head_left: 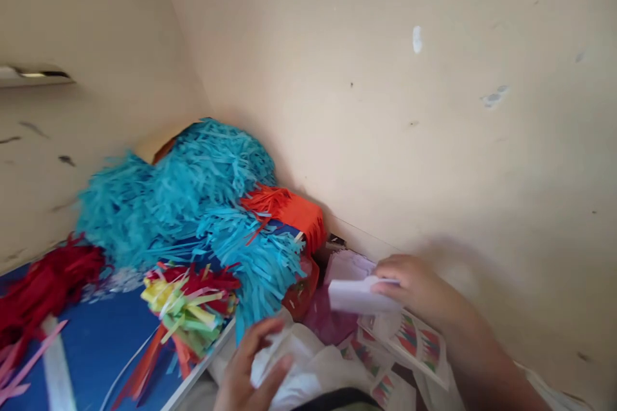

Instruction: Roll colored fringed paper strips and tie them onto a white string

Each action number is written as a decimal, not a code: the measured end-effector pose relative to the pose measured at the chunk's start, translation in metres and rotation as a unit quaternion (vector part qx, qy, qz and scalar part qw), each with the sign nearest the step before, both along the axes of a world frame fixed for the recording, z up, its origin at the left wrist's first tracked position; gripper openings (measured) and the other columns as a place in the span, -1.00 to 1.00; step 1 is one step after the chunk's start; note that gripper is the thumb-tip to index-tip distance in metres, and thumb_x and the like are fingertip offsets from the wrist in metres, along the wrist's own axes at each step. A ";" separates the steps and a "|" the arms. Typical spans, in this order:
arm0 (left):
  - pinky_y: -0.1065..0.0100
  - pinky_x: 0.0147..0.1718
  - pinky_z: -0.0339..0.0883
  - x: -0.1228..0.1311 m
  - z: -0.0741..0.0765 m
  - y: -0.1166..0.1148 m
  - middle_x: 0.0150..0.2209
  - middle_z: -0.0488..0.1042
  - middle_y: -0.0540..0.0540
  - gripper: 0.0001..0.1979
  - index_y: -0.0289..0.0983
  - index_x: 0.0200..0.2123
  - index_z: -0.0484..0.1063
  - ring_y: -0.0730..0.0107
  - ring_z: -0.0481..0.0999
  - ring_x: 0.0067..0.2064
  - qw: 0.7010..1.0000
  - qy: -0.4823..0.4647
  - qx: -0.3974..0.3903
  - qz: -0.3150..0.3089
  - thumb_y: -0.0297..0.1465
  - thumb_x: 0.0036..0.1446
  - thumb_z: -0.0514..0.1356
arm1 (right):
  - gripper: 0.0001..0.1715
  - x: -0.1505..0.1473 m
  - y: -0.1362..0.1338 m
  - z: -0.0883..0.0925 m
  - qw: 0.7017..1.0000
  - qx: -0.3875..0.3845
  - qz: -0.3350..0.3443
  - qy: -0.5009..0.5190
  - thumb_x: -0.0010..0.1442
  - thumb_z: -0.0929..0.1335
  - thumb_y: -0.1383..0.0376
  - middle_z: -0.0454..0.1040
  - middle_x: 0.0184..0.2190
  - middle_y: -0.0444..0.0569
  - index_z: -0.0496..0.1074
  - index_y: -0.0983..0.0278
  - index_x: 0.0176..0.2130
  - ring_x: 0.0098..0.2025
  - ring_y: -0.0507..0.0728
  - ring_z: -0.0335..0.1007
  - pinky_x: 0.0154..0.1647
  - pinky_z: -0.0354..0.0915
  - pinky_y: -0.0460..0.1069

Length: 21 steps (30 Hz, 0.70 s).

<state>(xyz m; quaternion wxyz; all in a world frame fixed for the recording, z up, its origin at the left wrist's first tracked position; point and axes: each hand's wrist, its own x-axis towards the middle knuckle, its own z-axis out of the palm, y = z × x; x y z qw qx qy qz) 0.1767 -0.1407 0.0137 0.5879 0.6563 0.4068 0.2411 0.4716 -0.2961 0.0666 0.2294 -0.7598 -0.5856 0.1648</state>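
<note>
My right hand (414,286) is closed on a small folded pale-lilac paper (354,295), held just above printed sheets with coloured patterns (414,341) near the wall. My left hand (250,366), lower in the view, grips a crumpled white plastic or paper bundle (308,366); its fingers curl round it. Both hands are a little blurred.
A big heap of fringed turquoise paper (193,199) lies on a blue board (101,347), with orange fringe (294,209), red fringe (43,282) and a yellow-green-red bunch (187,305). A cream wall (409,109) runs close along the right and back.
</note>
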 end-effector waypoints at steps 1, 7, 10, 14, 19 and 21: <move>0.13 0.08 0.34 0.006 0.013 -0.003 0.01 0.57 -0.17 -0.39 -0.14 -0.09 0.58 -0.09 0.47 0.08 0.999 -0.023 0.043 -0.006 -0.11 -0.30 0.47 | -0.64 -0.018 0.009 0.016 0.997 0.010 0.070 -0.002 0.30 0.32 0.09 0.55 -0.42 -0.05 0.57 0.25 -0.35 -0.33 0.12 0.40 -0.25 0.16 -0.02; 0.18 -0.21 0.44 -0.018 0.080 -0.015 -0.40 0.62 -0.20 -0.69 -0.21 -0.45 0.66 0.01 0.58 -0.28 0.996 -0.015 0.032 -0.076 -0.08 -0.09 0.35 | -0.73 -0.110 0.061 0.075 0.949 0.105 0.296 -0.009 0.34 0.31 0.12 0.59 -0.30 -0.04 0.55 0.18 -0.11 -0.27 0.13 0.45 -0.19 0.21 -0.04; 0.24 -0.32 0.43 -0.061 0.110 -0.021 -0.44 0.62 -0.19 -0.70 -0.21 -0.50 0.66 0.05 0.56 -0.35 0.998 -0.004 0.062 0.027 -0.08 -0.13 0.37 | -0.66 -0.139 0.083 0.098 0.909 0.175 0.378 -0.033 0.36 0.30 0.12 0.59 -0.26 -0.05 0.43 0.12 0.08 -0.25 0.11 0.46 -0.17 0.23 -0.05; 0.33 -0.40 0.39 -0.113 0.124 -0.027 -0.38 0.64 -0.16 -0.67 -0.24 -0.39 0.66 0.16 0.55 -0.38 0.977 0.007 0.089 0.196 -0.11 -0.15 0.40 | -0.72 -0.181 0.121 0.097 0.813 0.291 0.502 -0.042 0.37 0.29 0.23 0.57 -0.29 -0.11 0.38 0.16 0.06 -0.29 0.07 0.45 -0.24 0.25 -0.05; 0.39 -0.48 0.32 -0.154 0.091 -0.020 -0.42 0.61 -0.13 -0.52 -0.32 -0.26 0.57 0.31 0.51 -0.46 0.947 -0.076 -0.040 0.309 -0.07 -0.17 0.42 | -0.85 -0.248 0.165 0.050 0.802 0.328 0.499 -0.019 0.28 0.38 0.28 0.55 -0.19 -0.05 0.45 0.24 -0.13 -0.18 0.11 0.46 -0.19 0.29 -0.02; 0.38 -0.51 0.30 -0.165 0.075 -0.017 -0.46 0.57 -0.10 -0.47 -0.31 -0.20 0.51 0.33 0.49 -0.51 0.939 -0.107 -0.062 0.321 -0.04 -0.13 0.39 | -0.92 -0.267 0.174 0.035 0.802 0.334 0.495 -0.012 0.25 0.40 0.29 0.55 -0.23 -0.07 0.47 0.23 -0.20 -0.21 0.12 0.44 -0.21 0.28 -0.01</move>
